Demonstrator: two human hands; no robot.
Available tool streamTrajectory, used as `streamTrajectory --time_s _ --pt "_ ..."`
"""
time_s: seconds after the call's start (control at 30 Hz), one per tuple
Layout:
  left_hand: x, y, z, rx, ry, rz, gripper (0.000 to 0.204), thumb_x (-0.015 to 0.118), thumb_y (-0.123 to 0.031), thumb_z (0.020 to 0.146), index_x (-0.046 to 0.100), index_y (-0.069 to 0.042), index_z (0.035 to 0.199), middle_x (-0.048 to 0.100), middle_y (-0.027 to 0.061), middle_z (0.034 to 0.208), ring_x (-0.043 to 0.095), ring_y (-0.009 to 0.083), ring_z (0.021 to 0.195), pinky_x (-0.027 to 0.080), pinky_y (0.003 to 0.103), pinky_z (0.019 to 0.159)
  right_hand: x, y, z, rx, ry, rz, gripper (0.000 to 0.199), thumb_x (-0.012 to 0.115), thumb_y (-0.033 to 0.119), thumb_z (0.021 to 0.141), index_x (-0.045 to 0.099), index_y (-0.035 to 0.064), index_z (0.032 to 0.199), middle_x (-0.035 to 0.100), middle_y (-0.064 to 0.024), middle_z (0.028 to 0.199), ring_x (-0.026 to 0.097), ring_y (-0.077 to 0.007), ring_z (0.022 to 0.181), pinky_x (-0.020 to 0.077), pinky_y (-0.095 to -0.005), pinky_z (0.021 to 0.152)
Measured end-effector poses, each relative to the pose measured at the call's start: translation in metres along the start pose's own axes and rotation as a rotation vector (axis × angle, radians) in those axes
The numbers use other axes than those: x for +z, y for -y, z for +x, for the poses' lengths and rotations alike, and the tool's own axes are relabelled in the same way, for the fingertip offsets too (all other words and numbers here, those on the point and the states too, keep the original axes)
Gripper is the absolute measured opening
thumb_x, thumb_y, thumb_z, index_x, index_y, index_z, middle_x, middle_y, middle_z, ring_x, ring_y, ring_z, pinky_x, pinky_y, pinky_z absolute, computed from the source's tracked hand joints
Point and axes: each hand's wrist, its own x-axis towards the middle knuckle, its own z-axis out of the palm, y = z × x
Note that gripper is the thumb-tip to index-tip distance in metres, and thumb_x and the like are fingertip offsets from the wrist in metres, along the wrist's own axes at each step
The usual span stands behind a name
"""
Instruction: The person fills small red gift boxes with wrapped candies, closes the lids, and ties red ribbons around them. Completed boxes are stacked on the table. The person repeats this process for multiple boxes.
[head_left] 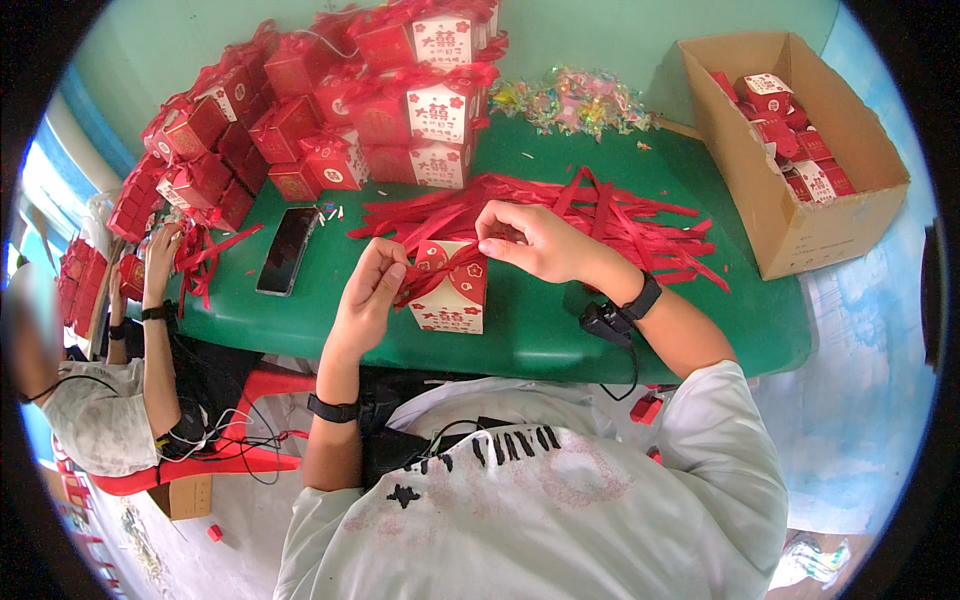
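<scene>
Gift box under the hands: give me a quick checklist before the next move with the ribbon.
1. Gift box upright on green table: ok.
2. Left hand pinching red ribbon beside the box top: ok.
3. Right hand gripping ribbon above the box: ok.
4. Knot finished: cannot tell, fingers hide it.
5. Spare ribbon pile within reach: ok.
6. Phone apart from the hands: ok.

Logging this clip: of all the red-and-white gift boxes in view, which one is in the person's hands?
The gift box standing alone at the green table's near edge, with both hands pinching its red ribbon. The others sit stacked at the back or in the cardboard carton.
</scene>
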Motion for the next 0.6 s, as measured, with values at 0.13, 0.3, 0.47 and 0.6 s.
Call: streamTrajectory --time_s 0.13,0.3,0.47,0.6 --pt "0.003 -0.002 -0.001 -0.029 -0.026 0.012 0.006 0.047 -0.01 0.113 0.052 -0.007 0.112 0.043 -0.0049 0.089 0.038 0.0035 0.076 0.035 0.021 0.063 -0.001 0.006 0.0 -0.111 -0.011 -0.135 0.028 0.058 0.029 0.108 0.064 0.002 0.109 0.069 -0.0156 0.096 0.07 -0.0308 0.094 0.0536 -0.0427 0.086" --pt "0.004 -0.003 0.0 -0.057 -0.046 0.034 0.006 0.047 -0.01 0.113 0.052 -0.007 0.113 0.047 -0.0043 0.09 0.042 0.0031 0.077 0.038 0.021 0.064 -0.004 -0.015 0.005 -0.169 -0.022 -0.017 0.033 0.049 0.03 0.114 0.065 0.0013 0.112 0.066 -0.0059 0.097 0.06 -0.016 0.088 0.0494 -0.0322 0.083" --pt "0.007 0.002 0.003 0.047 -0.081 0.023 0.005 0.048 -0.009 0.113 0.052 -0.007 0.113 0.061 -0.0003 0.1 0.049 0.0037 0.08 0.042 0.021 0.064 -0.02 -0.013 0.004 0.091 -0.011 0.496 0.024 0.057 0.028 0.111 0.066 0.0064 0.118 0.066 0.0009 0.102 0.057 -0.0055 0.094 0.0459 -0.0237 0.081" --pt "0.011 0.008 0.007 0.082 -0.049 -0.096 0.004 0.05 -0.01 0.113 0.053 -0.007 0.113 0.065 0.0011 0.103 0.051 0.0044 0.078 0.042 0.02 0.063 -0.011 -0.01 0.002 0.045 0.02 0.359 0.018 0.072 0.022 0.102 0.067 0.0069 0.112 0.066 0.0021 0.099 0.058 -0.0052 0.094 0.047 -0.0254 0.081"
